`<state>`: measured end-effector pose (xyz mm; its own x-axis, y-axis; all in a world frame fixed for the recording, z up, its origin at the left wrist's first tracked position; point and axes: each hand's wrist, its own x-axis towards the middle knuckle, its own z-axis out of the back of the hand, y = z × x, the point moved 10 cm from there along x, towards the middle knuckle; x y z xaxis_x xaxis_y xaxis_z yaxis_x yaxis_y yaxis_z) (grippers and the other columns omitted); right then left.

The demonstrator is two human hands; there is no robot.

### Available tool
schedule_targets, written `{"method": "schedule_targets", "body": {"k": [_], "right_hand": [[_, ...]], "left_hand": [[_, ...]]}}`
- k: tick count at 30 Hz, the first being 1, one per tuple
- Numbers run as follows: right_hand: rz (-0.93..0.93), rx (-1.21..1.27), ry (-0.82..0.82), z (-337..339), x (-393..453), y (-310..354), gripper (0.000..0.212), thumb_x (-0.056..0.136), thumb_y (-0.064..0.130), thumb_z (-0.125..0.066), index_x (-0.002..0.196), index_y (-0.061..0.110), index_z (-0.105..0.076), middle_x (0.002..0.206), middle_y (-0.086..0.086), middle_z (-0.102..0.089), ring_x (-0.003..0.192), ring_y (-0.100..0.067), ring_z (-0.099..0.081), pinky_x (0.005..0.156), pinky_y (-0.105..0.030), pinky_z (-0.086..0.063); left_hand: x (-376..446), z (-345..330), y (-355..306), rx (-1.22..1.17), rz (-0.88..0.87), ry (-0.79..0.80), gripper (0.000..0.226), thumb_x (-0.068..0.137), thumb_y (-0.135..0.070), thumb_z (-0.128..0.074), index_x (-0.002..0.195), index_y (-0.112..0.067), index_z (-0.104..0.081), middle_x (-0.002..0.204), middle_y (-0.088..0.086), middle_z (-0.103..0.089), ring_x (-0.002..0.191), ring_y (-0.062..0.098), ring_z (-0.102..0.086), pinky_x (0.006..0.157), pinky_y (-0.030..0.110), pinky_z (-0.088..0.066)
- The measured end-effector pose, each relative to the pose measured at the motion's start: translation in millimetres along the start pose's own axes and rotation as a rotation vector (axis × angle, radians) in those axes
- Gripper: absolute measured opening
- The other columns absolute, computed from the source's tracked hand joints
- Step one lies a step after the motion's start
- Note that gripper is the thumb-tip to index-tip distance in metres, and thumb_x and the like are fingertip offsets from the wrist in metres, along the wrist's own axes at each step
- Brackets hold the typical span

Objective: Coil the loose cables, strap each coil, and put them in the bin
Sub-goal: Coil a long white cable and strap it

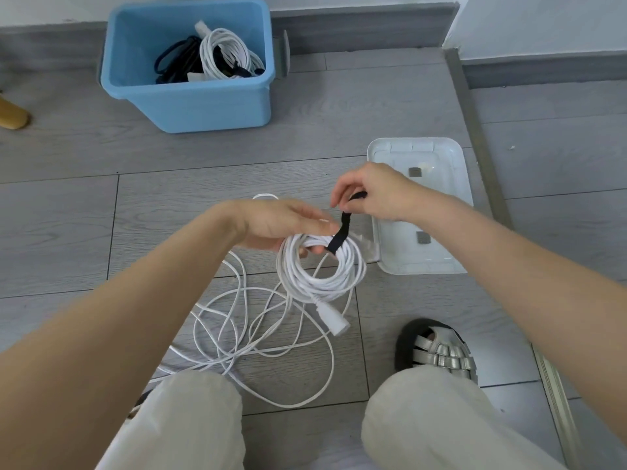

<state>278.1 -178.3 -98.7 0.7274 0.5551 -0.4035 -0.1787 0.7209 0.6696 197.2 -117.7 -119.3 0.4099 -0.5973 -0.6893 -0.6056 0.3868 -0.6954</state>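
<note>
My left hand (278,223) grips the top of a white cable coil (320,278) held above the floor; its white plug (334,320) hangs below. A black strap (340,232) runs from the coil's top up to my right hand (369,193), which pinches its upper end. Under the coil a loose white cable (258,344) sprawls in tangled loops on the floor. At the back left stands the blue bin (190,106), holding a white coil (225,52) and dark cables (176,61).
A white tray-like lid (451,212) with two small grey pieces lies on the floor right of my hands. My knees in pale trousers and a sandalled foot (437,347) fill the bottom. A metal floor strip (475,130) runs at the right; a wooden leg (12,115) sits far left.
</note>
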Motion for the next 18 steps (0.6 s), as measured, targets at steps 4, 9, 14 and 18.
{"method": "schedule_targets", "body": {"k": [4,9,14,18], "right_hand": [[-0.091,0.455,0.066,-20,-2,-5,0.026,0.085,-0.011,-0.054,0.103,0.006,-0.064,0.086,-0.001,-0.066,0.078,-0.01,-0.063,0.079,-0.021,-0.053],[-0.2,0.833,0.154,-32,-8,-18,0.018,0.091,0.001,-0.051,0.095,0.011,-0.065,0.075,-0.004,-0.067,0.073,-0.02,-0.061,0.064,-0.031,-0.051],[-0.243,0.957,0.181,-37,-6,-28,0.02,0.093,0.005,-0.045,0.087,0.009,-0.063,0.073,-0.006,-0.057,0.075,-0.023,-0.045,0.059,-0.032,-0.032],[-0.278,0.922,0.213,-39,-8,-28,0.016,0.093,0.004,-0.047,0.09,0.008,-0.062,0.08,-0.008,-0.057,0.072,-0.019,-0.049,0.057,-0.025,-0.044]], "left_hand": [[-6,-1,-30,-0.052,-0.107,0.054,0.017,0.085,-0.028,-0.059,0.089,-0.011,-0.062,0.074,-0.001,-0.057,0.063,0.004,-0.052,0.059,0.013,-0.046],[-11,10,-51,-0.08,-0.262,-0.12,0.006,0.077,-0.011,-0.06,0.083,-0.01,-0.061,0.064,-0.009,-0.063,0.052,-0.002,-0.053,0.051,0.009,-0.043],[-8,23,-54,-0.132,-0.347,-0.244,0.009,0.088,-0.002,-0.056,0.092,-0.006,-0.063,0.067,-0.005,-0.067,0.06,0.002,-0.057,0.056,0.011,-0.044],[-7,27,-48,-0.136,-0.334,-0.29,0.011,0.089,0.002,-0.054,0.098,0.003,-0.06,0.072,0.004,-0.058,0.053,0.001,-0.052,0.056,0.012,-0.044]]}}
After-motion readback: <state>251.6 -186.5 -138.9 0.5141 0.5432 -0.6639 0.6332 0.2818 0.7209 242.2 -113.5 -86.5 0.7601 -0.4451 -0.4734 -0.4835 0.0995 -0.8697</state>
